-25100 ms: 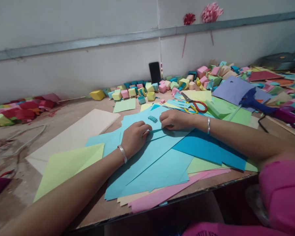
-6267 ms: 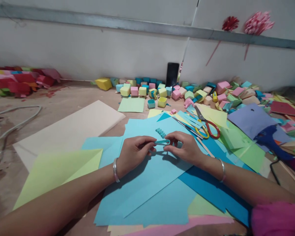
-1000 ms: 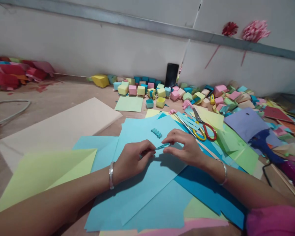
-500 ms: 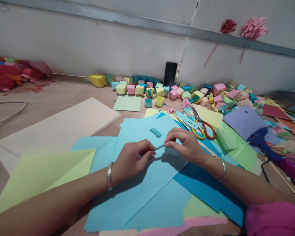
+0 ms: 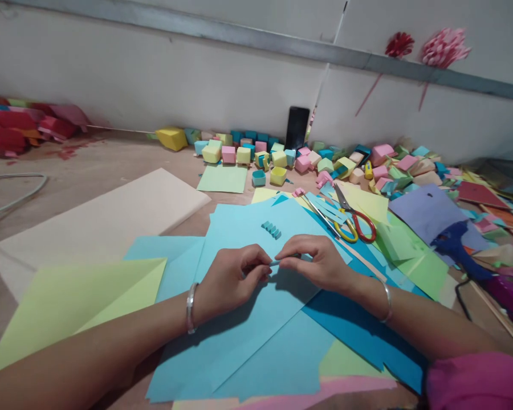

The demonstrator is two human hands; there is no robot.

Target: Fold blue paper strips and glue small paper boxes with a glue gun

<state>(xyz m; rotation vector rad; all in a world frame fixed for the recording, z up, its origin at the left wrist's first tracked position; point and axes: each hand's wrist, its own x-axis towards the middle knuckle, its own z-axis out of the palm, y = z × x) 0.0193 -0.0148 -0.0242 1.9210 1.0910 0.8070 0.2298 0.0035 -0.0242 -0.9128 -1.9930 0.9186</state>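
Note:
Between both hands is a thin blue paper strip [image 5: 275, 263], mostly hidden by the fingers. My left hand [image 5: 235, 276] pinches one end and my right hand [image 5: 314, 262] pinches the other, their fingertips almost touching. Both are closed on it, just above a stack of light blue paper sheets [image 5: 248, 336]. Just beyond the fingers, a small zigzag-folded blue paper piece [image 5: 271, 229] lies on the top sheet. To the right of my right hand rest scissors [image 5: 359, 222] with red and yellow handles, over loose paper strips.
Small folded paper boxes [image 5: 244, 155] in several colours line the wall, with a phone [image 5: 297, 128] propped among them. A glue gun [image 5: 474, 262] lies at the right. Pale green paper [image 5: 81, 302] and a large cream sheet [image 5: 106, 216] cover the left side.
My right hand has slid left along the paper strip, closer to my left hand, so less of the strip shows. My left hand has barely moved.

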